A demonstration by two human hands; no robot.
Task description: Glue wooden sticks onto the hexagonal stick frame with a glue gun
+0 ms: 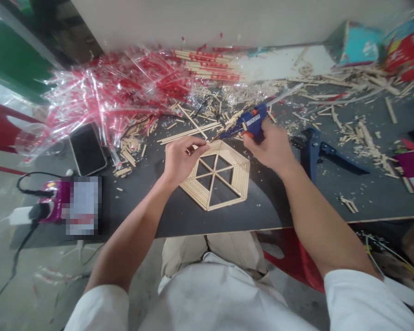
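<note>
My right hand [272,145] is wrapped round a blue hot glue gun [253,120], its nozzle pointing left. Close to the nozzle tip, the fingers of my left hand [183,156] pinch the end of a thin wooden stick [192,121] that slants up and left. Whether the nozzle touches the stick I cannot tell. Below both hands, a hexagonal frame of wooden sticks [240,181] lies flat on the dark table [262,207]. Crossing spokes meet at its middle, and layered sticks fill several sides. My left hand hides part of its upper left edge.
A blue hand cutter [311,154] lies right of my right hand. Red-and-clear plastic wrappers [124,87] heap at the back left. Cut stick pieces [362,138] litter the table. At left are a phone [88,149] and a purple power strip [55,202] with cables.
</note>
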